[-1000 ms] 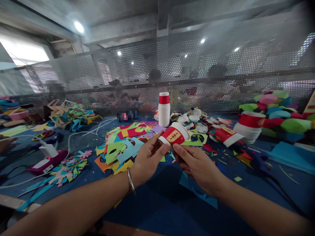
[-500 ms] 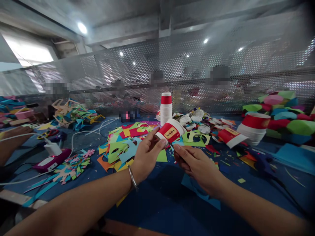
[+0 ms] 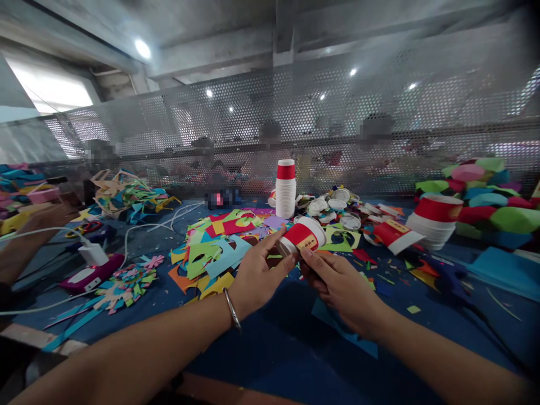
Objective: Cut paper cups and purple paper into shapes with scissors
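A red and white paper cup point(image 3: 304, 237) lies on its side in the air over the blue table point(image 3: 270, 360). My left hand point(image 3: 257, 271), with a metal bangle at the wrist, pinches the cup's bottom end between thumb and fingers. My right hand point(image 3: 337, 284) is closed just below and right of the cup, its thumb touching the cup's base. Whether the right hand holds anything else is hidden. A pile of coloured paper scraps point(image 3: 215, 247) lies right behind the left hand.
A tall stack of cups point(image 3: 286, 188) stands behind, with loose lids point(image 3: 333, 205) beside it. Another cup stack point(image 3: 434, 219) lies at right near coloured paper shapes point(image 3: 485, 191). A charger and pink device point(image 3: 86, 270) sit at left. Another person's arm point(image 3: 25, 236) reaches in at far left.
The cup has dropped slightly and turned, its label now facing down. My right thumb has closed up against its base. The person's arm at left has reached further in.
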Demonstrator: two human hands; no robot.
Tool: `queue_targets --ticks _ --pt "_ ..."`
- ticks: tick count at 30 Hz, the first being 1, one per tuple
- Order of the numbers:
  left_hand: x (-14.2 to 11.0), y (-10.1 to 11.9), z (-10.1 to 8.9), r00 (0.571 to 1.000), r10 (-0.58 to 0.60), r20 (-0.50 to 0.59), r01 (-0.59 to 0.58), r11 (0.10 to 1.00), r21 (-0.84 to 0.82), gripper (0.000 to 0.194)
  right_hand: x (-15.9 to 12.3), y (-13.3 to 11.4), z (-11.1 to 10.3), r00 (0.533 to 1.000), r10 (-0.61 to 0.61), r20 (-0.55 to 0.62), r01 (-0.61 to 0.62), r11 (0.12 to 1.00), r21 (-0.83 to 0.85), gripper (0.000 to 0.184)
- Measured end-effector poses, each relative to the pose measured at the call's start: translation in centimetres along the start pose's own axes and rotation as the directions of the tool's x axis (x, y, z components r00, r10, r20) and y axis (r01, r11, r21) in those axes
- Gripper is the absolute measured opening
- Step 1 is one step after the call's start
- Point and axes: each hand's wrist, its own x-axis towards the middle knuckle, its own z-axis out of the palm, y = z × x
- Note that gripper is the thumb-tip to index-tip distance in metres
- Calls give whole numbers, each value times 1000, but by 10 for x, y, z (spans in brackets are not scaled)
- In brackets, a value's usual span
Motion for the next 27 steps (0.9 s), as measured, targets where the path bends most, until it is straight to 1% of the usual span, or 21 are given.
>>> queue_targets --ticks 3,7,13,16,20,22,24,25,27 --pt "-1 -1 0 1000 11 -6 -11 1000 -14 60 -1 0 1 1000 -4 -5 5 1000 16 51" --pt "-1 -1 0 1000 10 -21 -9 999 37 58 -3 -1 2 1000 6 -16 -6 1000 12 49" --pt "-4 -1 4 999 -24 -43 20 996 -87 61 -3 -1 3 999 -27 -28 26 999 -35 53" --pt "-5 1 5 997 -54 -51 49 994 -95 62 -3 -1 3 998 -56 -37 53 997 -59 53" --pt "-5 2 4 997 -62 -54 56 994 -97 63 -3 -1 3 998 -54 -44 51 997 -65 54" --pt "-5 3 4 997 -57 -51 49 989 -141 62 -4 -2 3 998 -54 -39 51 997 -55 54" --pt "-3 4 6 996 -68 -52 55 974 -219 60 -4 -4 2 998 -57 -29 55 997 -45 53" --pt "-2 4 7 995 -88 -56 70 960 -272 59 -4 -5 2 998 -59 -22 58 997 -44 53" --pt "0 4 8 983 -168 -69 128 911 -391 58 -3 -6 2 998 -62 -15 61 997 -42 52"
